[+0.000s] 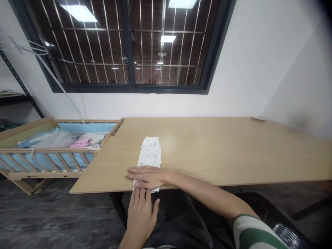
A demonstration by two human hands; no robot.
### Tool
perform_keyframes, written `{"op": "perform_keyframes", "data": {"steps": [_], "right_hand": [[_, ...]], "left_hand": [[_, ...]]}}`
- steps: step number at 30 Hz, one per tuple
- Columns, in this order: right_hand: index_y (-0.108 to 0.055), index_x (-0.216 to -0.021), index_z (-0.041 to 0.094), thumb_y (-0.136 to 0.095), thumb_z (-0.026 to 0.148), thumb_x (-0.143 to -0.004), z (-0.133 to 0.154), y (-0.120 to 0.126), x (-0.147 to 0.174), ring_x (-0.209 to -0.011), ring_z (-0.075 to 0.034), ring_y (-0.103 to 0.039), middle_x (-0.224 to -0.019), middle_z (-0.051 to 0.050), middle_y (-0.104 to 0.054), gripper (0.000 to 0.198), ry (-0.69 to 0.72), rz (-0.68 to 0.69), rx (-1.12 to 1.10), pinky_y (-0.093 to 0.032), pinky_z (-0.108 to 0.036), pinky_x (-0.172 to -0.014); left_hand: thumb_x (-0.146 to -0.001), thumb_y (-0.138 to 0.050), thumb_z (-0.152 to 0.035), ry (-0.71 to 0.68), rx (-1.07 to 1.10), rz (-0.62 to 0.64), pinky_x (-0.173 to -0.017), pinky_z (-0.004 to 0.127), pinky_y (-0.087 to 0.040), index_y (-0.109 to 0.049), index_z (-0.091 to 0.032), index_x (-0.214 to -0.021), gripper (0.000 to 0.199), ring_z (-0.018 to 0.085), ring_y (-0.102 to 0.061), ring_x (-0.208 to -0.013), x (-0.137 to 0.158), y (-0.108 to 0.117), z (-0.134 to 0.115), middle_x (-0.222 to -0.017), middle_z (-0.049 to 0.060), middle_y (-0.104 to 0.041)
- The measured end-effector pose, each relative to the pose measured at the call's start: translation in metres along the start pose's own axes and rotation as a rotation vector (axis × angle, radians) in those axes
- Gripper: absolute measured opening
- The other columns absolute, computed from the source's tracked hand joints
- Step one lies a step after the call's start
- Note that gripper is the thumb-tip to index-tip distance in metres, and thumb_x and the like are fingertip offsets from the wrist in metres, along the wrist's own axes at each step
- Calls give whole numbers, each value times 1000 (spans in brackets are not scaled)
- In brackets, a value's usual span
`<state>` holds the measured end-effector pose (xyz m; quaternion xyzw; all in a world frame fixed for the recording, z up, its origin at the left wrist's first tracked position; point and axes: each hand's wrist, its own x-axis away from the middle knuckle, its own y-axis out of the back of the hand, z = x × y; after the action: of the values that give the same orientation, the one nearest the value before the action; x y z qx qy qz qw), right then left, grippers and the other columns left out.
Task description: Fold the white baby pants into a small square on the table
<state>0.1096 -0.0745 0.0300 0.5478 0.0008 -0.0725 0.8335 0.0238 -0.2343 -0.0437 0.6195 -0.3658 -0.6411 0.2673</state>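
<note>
A white cloth point(149, 152) with a small pale print, folded into a long narrow strip, lies flat near the front edge of the wooden table. Across its lower part rests my right hand point(147, 177), palm down with the fingers stretched out to the left. My left hand point(141, 207) reaches up from below, its fingers extended and its fingertips at the table edge, by the cloth's near end and against my right hand. Whether the left fingertips press on the cloth cannot be seen, since the right hand partly covers that spot.
The wooden table point(220, 148) stretches far to the right and back to the wall. At the left stands a wooden crib point(52, 151) with blue lining, holding a pink cloth point(80, 143) and other bedding. A small white object point(258, 119) lies at the table's back edge.
</note>
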Motion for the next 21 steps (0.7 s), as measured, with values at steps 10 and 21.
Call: {"op": "perform_keyframes", "data": {"steps": [10,21], "right_hand": [[-26,-162,26,-33,58,-105,-81,8,-9,-157,-23,-11,-169,-5,-18,66,-263,-15,6,-4,-43,-127],[-28,-162,20,-28,61,-104,-194,37,-31,-157,-26,-10,-168,-8,-15,71,-565,-139,188,-8,-48,-126]], "left_hand": [[-95,-54,-32,-55,-61,-8,-111,52,-42,-40,-11,-154,64,40,-39,-145,9,-15,7,-158,23,-40],[-96,-51,-26,-13,-15,-12,-115,55,-39,-34,-15,-157,64,37,-40,-145,8,-10,6,-159,19,-41]]}}
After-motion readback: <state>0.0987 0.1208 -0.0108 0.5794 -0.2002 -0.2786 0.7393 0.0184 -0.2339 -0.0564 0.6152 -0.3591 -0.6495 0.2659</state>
